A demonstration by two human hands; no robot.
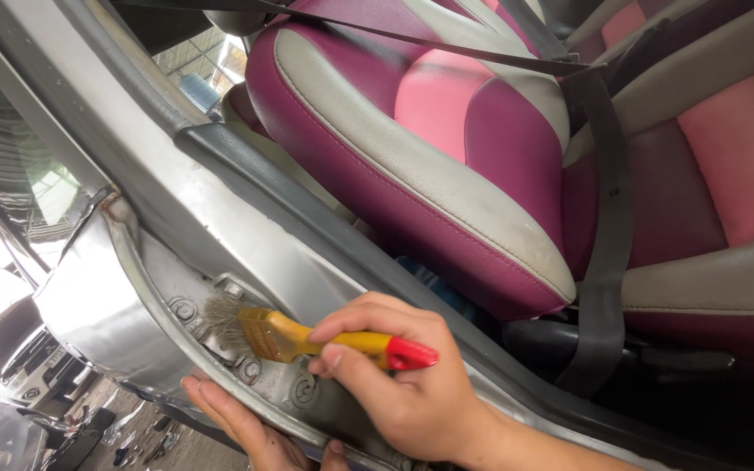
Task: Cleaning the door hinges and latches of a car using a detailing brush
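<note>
Left hand (250,427) cut off below; seat (447,157) cropped.

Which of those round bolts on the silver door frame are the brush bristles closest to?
The upper-left bolt, beside the brush bristles held by the right hand. The bolt below sits under the brush head; the swirl-marked one lies nearer the fingers.

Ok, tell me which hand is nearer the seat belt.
Right. The right hand, holding the yellow brush, sits just left of the dark seat belt hanging by the seat. The left hand is lower and farther left, under the metal door frame.
</note>
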